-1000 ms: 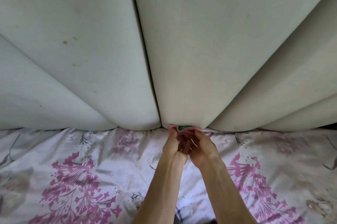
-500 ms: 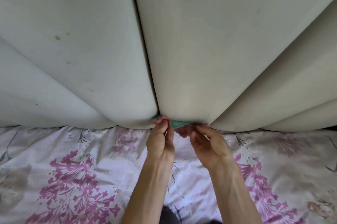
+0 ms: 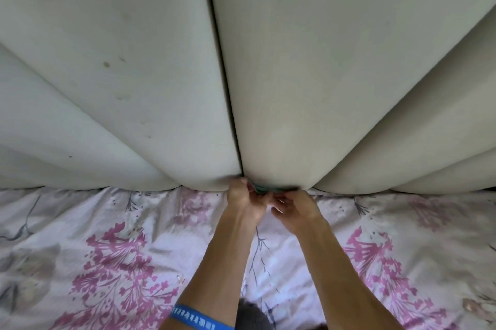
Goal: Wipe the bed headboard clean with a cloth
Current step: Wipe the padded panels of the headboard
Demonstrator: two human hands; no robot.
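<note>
The padded cream headboard (image 3: 295, 74) fills the upper view, built of tall panels with a dark seam running down its middle. A green cloth (image 3: 261, 188) shows only as a small sliver at the headboard's bottom edge, mostly hidden by my fingers. My left hand (image 3: 245, 203) grips the cloth at the foot of the seam. Just to its right, my right hand (image 3: 294, 209) pinches the same cloth with curled fingers. Both hands touch each other at the base of the panel.
A bedspread (image 3: 107, 249) with pink flower prints covers the mattress below the headboard. Small brown spots (image 3: 106, 64) mark the left panel. A blue wristband (image 3: 198, 317) sits on my left forearm.
Both hands stayed at the base of the headboard; they drew closer together again, and less of the green cloth shows than half a second ago.
</note>
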